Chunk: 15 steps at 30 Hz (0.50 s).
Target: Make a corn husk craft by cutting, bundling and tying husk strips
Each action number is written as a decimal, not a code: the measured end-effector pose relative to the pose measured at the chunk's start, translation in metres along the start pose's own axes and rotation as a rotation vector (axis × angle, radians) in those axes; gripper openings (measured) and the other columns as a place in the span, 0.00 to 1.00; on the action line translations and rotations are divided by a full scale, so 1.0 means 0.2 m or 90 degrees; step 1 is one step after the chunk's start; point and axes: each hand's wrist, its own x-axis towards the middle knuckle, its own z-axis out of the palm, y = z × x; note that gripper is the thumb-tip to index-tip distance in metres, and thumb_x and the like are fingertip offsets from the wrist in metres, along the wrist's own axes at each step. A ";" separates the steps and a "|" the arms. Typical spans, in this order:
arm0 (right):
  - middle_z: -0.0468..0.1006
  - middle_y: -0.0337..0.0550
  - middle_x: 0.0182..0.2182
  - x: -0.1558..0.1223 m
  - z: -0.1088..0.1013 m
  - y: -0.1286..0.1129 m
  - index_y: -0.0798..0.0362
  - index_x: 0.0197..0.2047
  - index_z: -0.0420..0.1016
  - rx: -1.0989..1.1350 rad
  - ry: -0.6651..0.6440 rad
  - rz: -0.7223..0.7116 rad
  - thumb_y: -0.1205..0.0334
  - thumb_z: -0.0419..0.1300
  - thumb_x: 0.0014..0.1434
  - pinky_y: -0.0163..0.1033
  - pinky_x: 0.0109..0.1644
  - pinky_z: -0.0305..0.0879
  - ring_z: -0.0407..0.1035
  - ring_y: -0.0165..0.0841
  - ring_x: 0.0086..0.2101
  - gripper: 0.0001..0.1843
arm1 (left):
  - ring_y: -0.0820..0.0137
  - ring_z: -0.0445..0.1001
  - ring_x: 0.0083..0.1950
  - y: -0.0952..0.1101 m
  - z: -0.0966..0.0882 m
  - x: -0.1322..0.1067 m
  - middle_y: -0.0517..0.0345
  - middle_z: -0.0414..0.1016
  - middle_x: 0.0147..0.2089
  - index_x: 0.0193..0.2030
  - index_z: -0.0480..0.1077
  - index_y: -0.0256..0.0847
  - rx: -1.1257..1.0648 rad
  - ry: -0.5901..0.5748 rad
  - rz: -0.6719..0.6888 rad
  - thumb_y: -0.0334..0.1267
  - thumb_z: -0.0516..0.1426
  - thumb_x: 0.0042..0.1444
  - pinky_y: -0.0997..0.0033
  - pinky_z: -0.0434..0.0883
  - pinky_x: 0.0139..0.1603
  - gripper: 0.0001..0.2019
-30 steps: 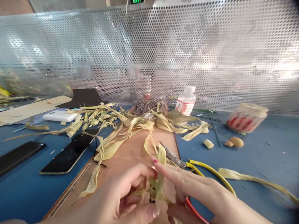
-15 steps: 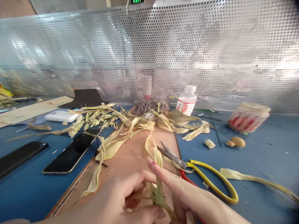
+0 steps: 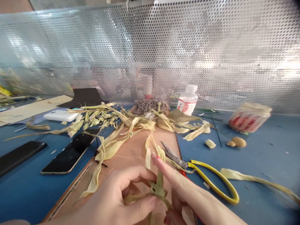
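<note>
Between my two hands is a knotted dried corn husk [image 3: 158, 190], its strip running up toward the husk pile. My left hand [image 3: 122, 193] pinches the knot's left side with thumb and fingers, and a husk end pokes out under the fingers. On the other side, my right hand [image 3: 187, 190] lies along the strip, its index finger stretched up against the husk and its lower fingers curled on the end below the knot. Yellow-handled scissors [image 3: 211, 178] rest just beyond my right hand, their blades on the brown board [image 3: 126, 156].
Dried husks [image 3: 112, 147] and scraps spread behind. Two dark phones [image 3: 70, 153] and a white case [image 3: 61, 115] lie left. A white bottle [image 3: 187, 100], a tipped jar [image 3: 249, 118] and brown round pieces [image 3: 239, 142] sit right. A perforated metal screen [image 3: 150, 47] stands behind.
My left fingers have shifted up a little around the knot, which shows more clearly. My right index finger has moved slightly to the right. The view has tilted down a little.
</note>
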 end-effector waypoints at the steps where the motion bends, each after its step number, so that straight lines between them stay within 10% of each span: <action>1: 0.70 0.46 0.55 0.00 0.01 0.01 0.45 0.68 0.41 0.001 0.006 0.003 0.69 0.59 0.53 0.36 0.53 0.65 0.65 0.37 0.54 0.44 | 0.70 0.74 0.36 0.00 0.00 0.00 0.62 0.78 0.37 0.42 0.72 0.45 0.005 0.000 -0.008 0.44 0.58 0.52 0.76 0.70 0.36 0.11; 8: 0.73 0.50 0.51 0.02 0.06 0.08 0.47 0.67 0.48 -0.040 0.054 -0.019 0.66 0.60 0.53 0.37 0.48 0.70 0.71 0.37 0.48 0.40 | 0.74 0.67 0.26 -0.02 0.01 -0.01 0.65 0.70 0.24 0.37 0.72 0.45 0.072 0.047 -0.023 0.48 0.58 0.49 0.79 0.64 0.26 0.12; 15: 0.76 0.38 0.24 0.02 0.11 0.07 0.47 0.63 0.59 0.131 0.042 0.076 0.59 0.57 0.58 0.27 0.24 0.67 0.69 0.26 0.21 0.29 | 0.78 0.58 0.21 -0.03 0.01 -0.01 0.68 0.60 0.19 0.36 0.72 0.44 0.108 0.048 -0.027 0.48 0.58 0.49 0.80 0.57 0.21 0.12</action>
